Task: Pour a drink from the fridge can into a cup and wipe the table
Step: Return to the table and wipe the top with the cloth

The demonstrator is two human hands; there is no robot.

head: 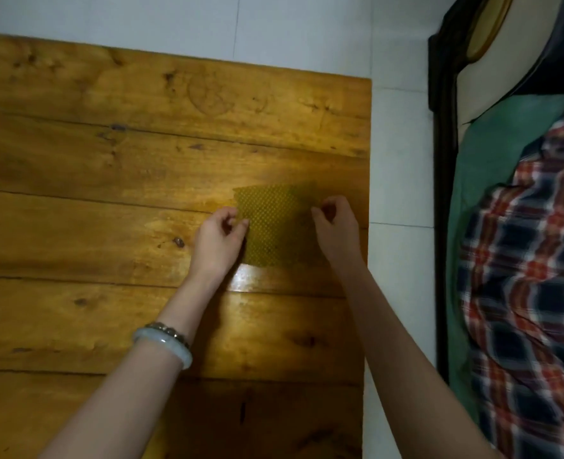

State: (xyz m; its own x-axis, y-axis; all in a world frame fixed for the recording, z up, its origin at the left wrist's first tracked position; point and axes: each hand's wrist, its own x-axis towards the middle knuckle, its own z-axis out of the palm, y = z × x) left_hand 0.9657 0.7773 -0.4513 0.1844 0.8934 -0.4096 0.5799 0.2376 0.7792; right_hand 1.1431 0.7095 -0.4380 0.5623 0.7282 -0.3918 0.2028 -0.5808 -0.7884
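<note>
Cloth [275, 223], thin, yellow-green and dotted, spread flat on wooden table [108, 167] right of frame centre, near the table's right edge. Left hand [219, 235] at the cloth's left edge, thumb and fingers pinched together on it. Right hand [335, 226] at the cloth's right edge, fingertips likewise closed on the fabric. Wet, shiny patch [251, 281] on the planks just below the cloth. Pale bangle [166, 346] and beaded bracelet [169, 327] side by side on the left wrist, lower centre. White tiled floor [400, 160] beyond the table, top and right. Plaid fabric [532, 293] over green sheet [492, 154] along the right edge of frame.
</note>
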